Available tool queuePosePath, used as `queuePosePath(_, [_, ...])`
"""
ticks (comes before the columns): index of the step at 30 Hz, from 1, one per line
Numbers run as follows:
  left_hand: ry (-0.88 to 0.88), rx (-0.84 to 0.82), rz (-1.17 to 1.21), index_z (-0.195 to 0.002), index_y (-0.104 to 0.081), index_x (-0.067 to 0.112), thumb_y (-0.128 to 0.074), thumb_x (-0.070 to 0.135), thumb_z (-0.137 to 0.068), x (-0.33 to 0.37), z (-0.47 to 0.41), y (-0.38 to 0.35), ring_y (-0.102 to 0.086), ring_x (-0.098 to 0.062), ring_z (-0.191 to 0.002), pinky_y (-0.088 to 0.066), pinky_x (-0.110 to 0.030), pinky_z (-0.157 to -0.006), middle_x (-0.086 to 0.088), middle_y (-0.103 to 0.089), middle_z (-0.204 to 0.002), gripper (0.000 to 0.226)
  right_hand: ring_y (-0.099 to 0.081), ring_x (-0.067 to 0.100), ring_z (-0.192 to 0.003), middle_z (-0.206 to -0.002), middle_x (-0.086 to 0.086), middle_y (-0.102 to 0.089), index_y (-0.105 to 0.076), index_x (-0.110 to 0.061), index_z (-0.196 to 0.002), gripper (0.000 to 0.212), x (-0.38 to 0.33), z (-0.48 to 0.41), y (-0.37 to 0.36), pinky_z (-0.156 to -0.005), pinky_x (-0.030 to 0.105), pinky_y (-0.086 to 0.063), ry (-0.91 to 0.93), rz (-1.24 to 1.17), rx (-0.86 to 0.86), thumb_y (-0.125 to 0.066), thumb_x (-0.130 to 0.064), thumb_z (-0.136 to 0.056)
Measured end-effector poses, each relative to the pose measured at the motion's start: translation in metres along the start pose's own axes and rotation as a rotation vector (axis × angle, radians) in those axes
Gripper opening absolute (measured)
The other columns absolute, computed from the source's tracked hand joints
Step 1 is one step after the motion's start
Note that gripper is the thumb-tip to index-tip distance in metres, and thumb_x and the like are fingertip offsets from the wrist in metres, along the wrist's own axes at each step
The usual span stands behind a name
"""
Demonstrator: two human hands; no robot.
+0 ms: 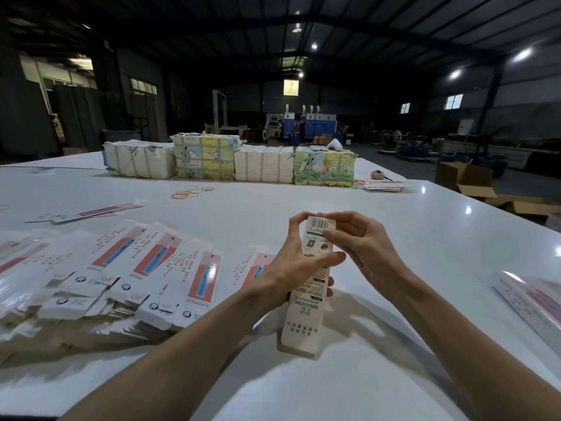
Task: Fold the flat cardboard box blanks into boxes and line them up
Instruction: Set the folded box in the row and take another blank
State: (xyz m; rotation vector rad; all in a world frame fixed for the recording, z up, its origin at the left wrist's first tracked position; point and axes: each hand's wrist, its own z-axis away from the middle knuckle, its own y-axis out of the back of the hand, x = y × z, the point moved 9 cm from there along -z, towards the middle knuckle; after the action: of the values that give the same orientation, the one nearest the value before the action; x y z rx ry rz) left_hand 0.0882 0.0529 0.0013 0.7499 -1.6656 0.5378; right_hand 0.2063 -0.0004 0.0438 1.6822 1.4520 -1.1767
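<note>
Head view showed the half-formed box [306,314] held over the counter [273,202] toward its near edge, fingers of the left hand [288,265] curled round its middle, those of the right hand [358,244] pinching the top flap [321,223], which might crease if pushed askew.

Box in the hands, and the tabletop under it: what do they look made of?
Box: thin printed paperboard, it seems; matte cream face, crisp printing, soft rounded end flap. Tabletop: hard, glossy white surface that mirrors the ceiling lights; laminate or painted board, cannot tell which.
</note>
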Motion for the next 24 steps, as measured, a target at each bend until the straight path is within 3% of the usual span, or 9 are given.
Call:
queuePosePath(9, [-0.031,0.001,-0.007,-0.133,-0.028,0.059,-0.086,0.024,-0.085,0.001,0.003,-0.005,-0.076,-0.037,-0.07,-0.063,-0.045,-0.061,-0.021,-0.065,-0.103,0.083,-0.071,0.034,-0.116,-0.126,0.015,-0.074,-0.072,0.004,-0.117,0.037,0.014,-0.006,0.006,-0.092,0.045,-0.061,-0.074,-0.146,-0.004,-0.079,-0.005,-0.081])
queuePosePath(13, [0.031,0.027,0.076,-0.138,-0.027,0.052,-0.085,0.024,-0.089,-0.006,0.003,-0.003,-0.077,-0.038,-0.078,-0.065,-0.048,-0.069,-0.02,-0.069,-0.108,0.081,-0.073,0.037,-0.111,-0.12,0.017,-0.075,-0.071,0.0,-0.12,0.033,0.025,-0.004,0.002,-0.087,0.041,-0.064,-0.073,-0.128,0.041,-0.076,-0.011,-0.089])
queuePosePath(16, [0.033,0.126,0.032,-0.144,-0.023,0.041,-0.083,0.027,-0.09,-0.009,0.002,0.003,-0.078,-0.03,-0.09,-0.066,-0.045,-0.08,-0.015,-0.071,-0.113,0.082,-0.073,0.035,-0.111,-0.119,0.015,-0.075,-0.07,-0.012,-0.126,0.032,0.036,-0.001,-0.004,-0.087,0.042,-0.064,-0.127,-0.148,0.083,-0.071,-0.02,-0.095])
queuePosePath(19, [0.0,0.219,-0.059,-0.141,-0.023,0.04,-0.082,0.04,-0.089,-0.009,0.001,0.01,-0.077,-0.017,-0.091,-0.061,-0.03,-0.073,-0.002,-0.074,-0.108,0.079,-0.07,0.03,-0.118,-0.127,0.012,-0.073,-0.064,-0.02,-0.137,0.032,0.044,0.004,-0.011,-0.096,0.042,-0.058,-0.189,-0.157,0.093,-0.058,-0.027,-0.106])
queuePosePath(24, [-0.045,0.402,-0.021,-0.131,-0.024,0.048,-0.061,0.056,-0.1,-0.012,0.001,0.038,-0.078,-0.022,-0.073,-0.062,-0.033,-0.061,-0.011,-0.075,-0.095,0.049,-0.073,0.035,-0.108,-0.117,0.016,-0.073,-0.072,-0.034,-0.126,0.035,0.055,0.026,-0.046,-0.085,0.048,-0.063,-0.342,-0.047,-0.062,-0.058,-0.055,-0.101])
